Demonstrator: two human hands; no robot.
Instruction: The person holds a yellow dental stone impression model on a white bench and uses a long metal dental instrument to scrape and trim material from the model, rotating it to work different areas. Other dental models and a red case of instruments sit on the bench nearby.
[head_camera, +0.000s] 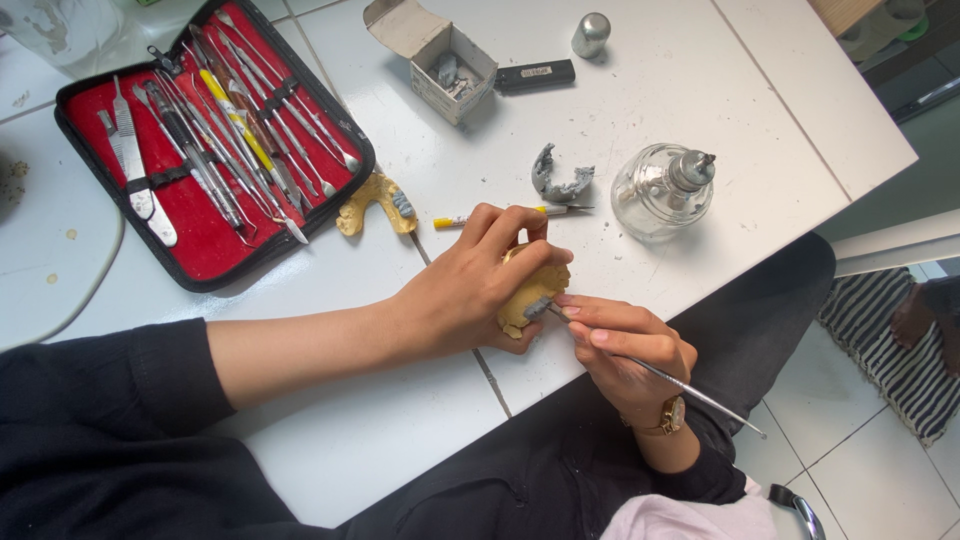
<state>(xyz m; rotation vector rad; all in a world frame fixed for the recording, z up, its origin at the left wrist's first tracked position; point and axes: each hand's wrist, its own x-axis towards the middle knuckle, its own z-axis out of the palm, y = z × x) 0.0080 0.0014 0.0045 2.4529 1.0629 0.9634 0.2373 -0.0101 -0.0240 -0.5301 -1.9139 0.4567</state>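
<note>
White table edge: left hand clasps yellow cast; right hand pinches metal tool.

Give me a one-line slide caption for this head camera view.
Left hand steadies a yellow dental cast while the right hand works it with a thin metal tool.

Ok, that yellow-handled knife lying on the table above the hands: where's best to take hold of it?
Grip the yellow-handled knife by its handle end at the left, fingers coming from above across its width. It lies flat, blade pointing right toward the grey wax piece, and the left hand crowds its middle.
</note>
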